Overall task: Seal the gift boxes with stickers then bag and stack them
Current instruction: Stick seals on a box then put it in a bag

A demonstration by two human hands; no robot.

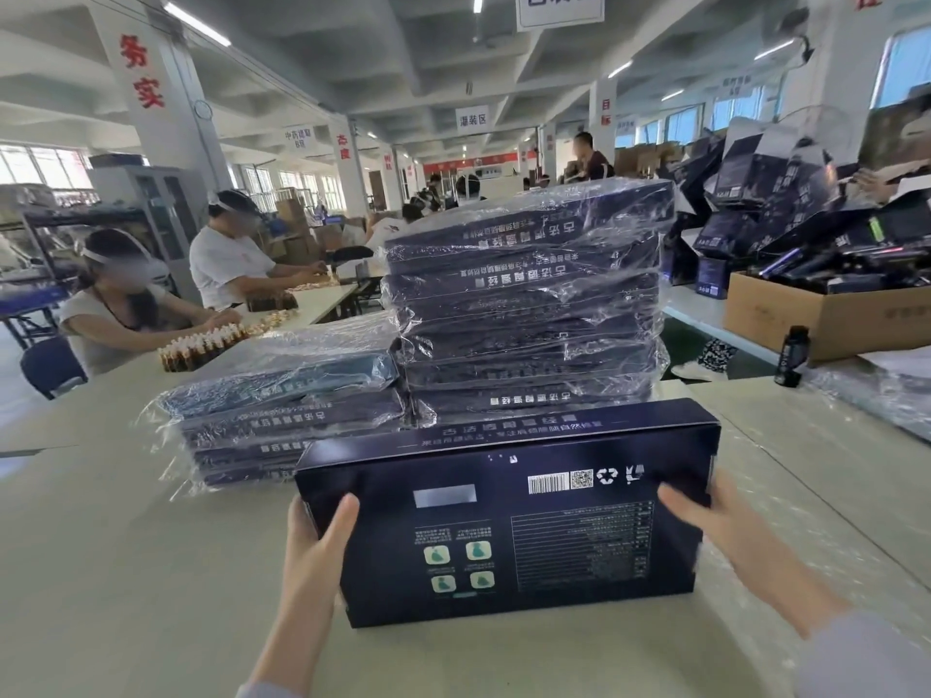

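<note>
Dark gift box [509,516] gripped at both ends, over the table [101,556].
Head view: left hand [315,539] and right hand [703,513] each lay a thumb on its printed face; the other fingers are hidden behind it. Bagged stacks [529,304] stand just beyond; the right hand is blurred.

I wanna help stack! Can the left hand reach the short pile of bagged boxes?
Probably yes. The short pile sits just ahead of the left hand, with only bare table between. But that hand grips the box, so it must let go first.
</note>
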